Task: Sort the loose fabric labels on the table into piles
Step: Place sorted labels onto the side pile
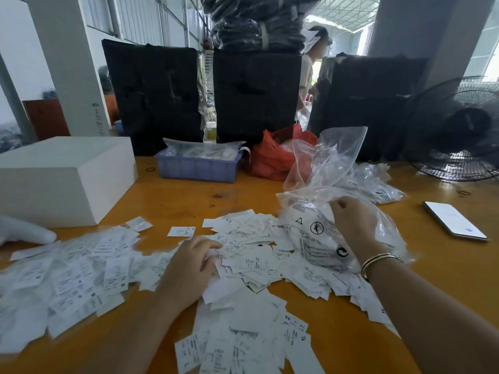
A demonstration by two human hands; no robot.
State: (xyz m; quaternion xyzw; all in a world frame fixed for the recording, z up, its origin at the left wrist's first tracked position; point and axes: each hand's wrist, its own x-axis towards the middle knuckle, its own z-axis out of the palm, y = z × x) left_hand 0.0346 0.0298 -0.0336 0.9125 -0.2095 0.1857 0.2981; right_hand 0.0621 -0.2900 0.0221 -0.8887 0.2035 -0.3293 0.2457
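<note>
head view: white fabric labels lay strewn over the orange table from 9 o'clock through 6 to 3. the left hand rested at centre on the heap, fingers curled around a few labels. at 2 o'clock the right hand, gold bangles on its wrist, pinched a clear printed plastic bag. a phone lay at 3 o'clock.
</note>
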